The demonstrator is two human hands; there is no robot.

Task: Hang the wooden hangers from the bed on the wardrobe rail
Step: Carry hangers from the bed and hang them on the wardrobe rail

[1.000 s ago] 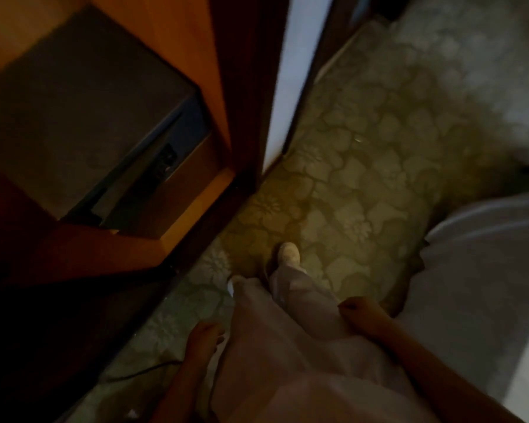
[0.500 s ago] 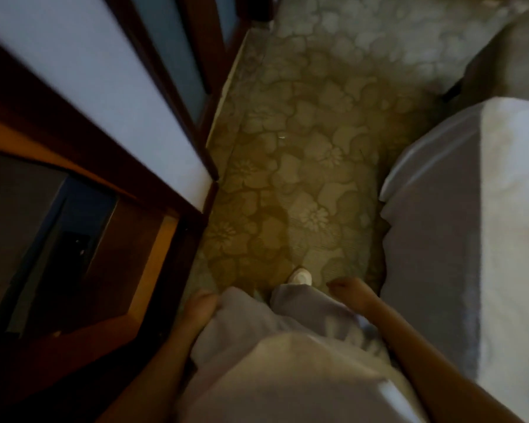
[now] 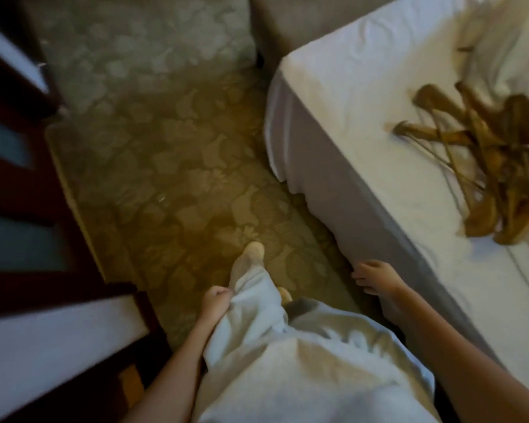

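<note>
Several wooden hangers [image 3: 483, 166] lie in a tangled pile on the white bed [image 3: 364, 96] at the right. My right hand [image 3: 376, 277] hangs beside the bed's side, fingers loosely spread, holding nothing. My left hand [image 3: 216, 302] hangs by my left thigh with its fingers loosely curled against the light trousers, empty. The pile lies well above and to the right of my right hand. The wardrobe rail is out of view.
Dark wooden wardrobe doors with pale panels [image 3: 28, 340] line the left edge. A patterned carpet [image 3: 165, 166] runs between wardrobe and bed. A grey upholstered seat [image 3: 312, 22] stands at the bed's far end. My feet in light slippers [image 3: 254, 250] are on the carpet.
The view has swung right from the wardrobe's inside to the bed, bringing the hanger pile into sight. Both hands stay low and empty at my sides.
</note>
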